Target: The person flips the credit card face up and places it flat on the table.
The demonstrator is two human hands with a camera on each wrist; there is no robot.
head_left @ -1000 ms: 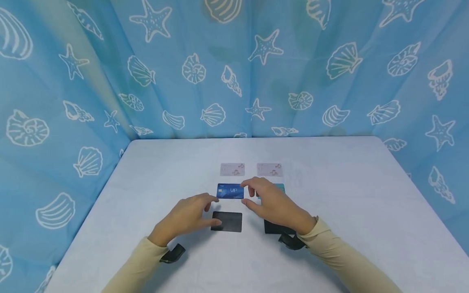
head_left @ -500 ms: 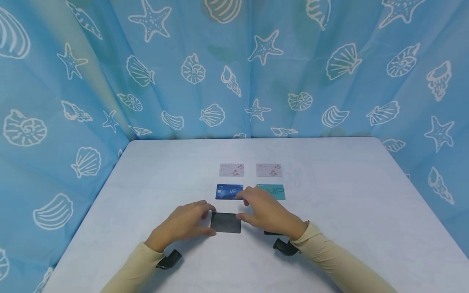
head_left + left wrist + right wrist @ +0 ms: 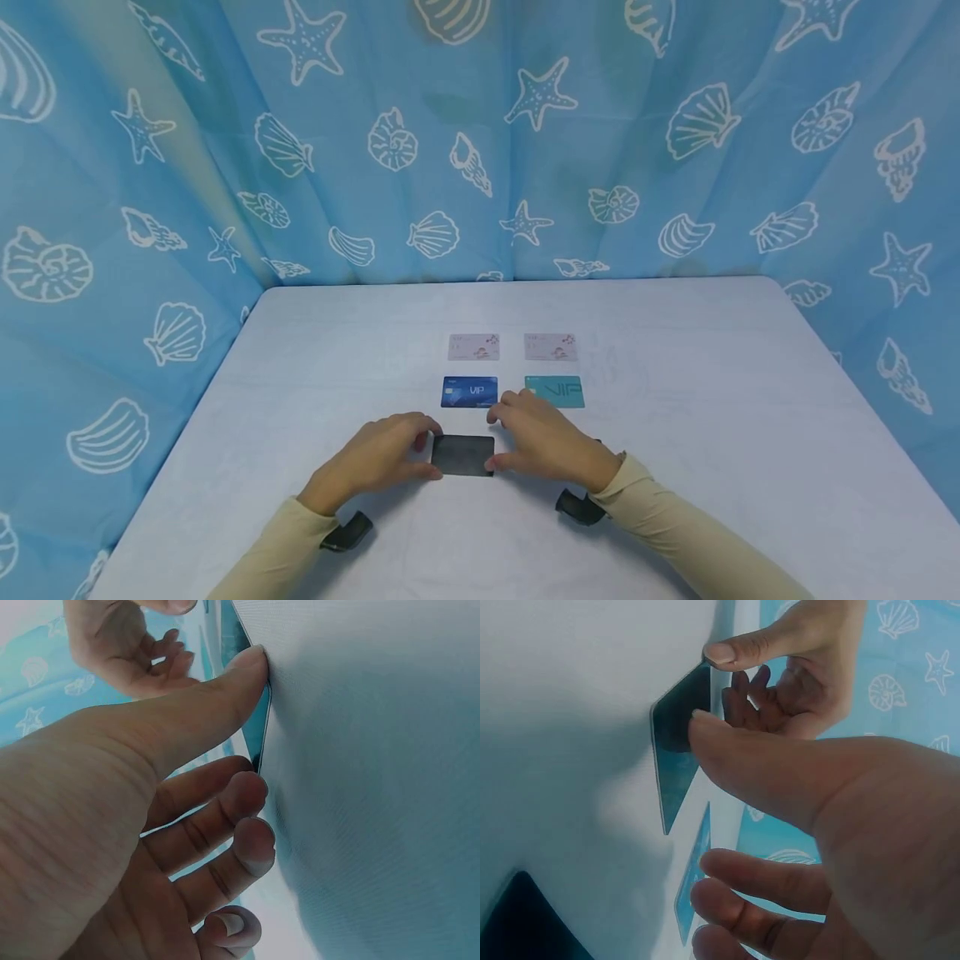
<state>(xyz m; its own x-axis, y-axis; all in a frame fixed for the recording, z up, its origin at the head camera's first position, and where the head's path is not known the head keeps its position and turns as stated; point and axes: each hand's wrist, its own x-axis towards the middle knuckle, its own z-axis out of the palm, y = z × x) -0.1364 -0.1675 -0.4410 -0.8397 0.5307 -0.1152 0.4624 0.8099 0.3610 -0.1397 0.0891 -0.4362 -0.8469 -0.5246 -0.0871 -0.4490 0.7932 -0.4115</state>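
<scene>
A black card [image 3: 462,456] lies flat on the white table, nearest me. My left hand [image 3: 382,454] holds its left end, thumb at the near corner and index finger at the far corner. In the left wrist view, the left thumb [image 3: 240,679] lies at the card's edge. My right hand [image 3: 543,446] touches the card's right end with its thumb; its other fingers are loosely bent off the card. The right wrist view shows the right thumb [image 3: 727,742] over the black card [image 3: 679,761]. Another black card [image 3: 529,922] is hidden behind the right hand in the head view.
A blue VIP card [image 3: 468,392] and a teal VIP card [image 3: 558,392] lie beyond the hands. Two pale pink cards [image 3: 473,347] form a row behind them. A blue shell-print curtain [image 3: 450,167] hangs around the white table [image 3: 675,375].
My right hand has come nearer from between the blue and teal cards to the black card's right end. The left thumb has slid off the card's face to its near-left corner.
</scene>
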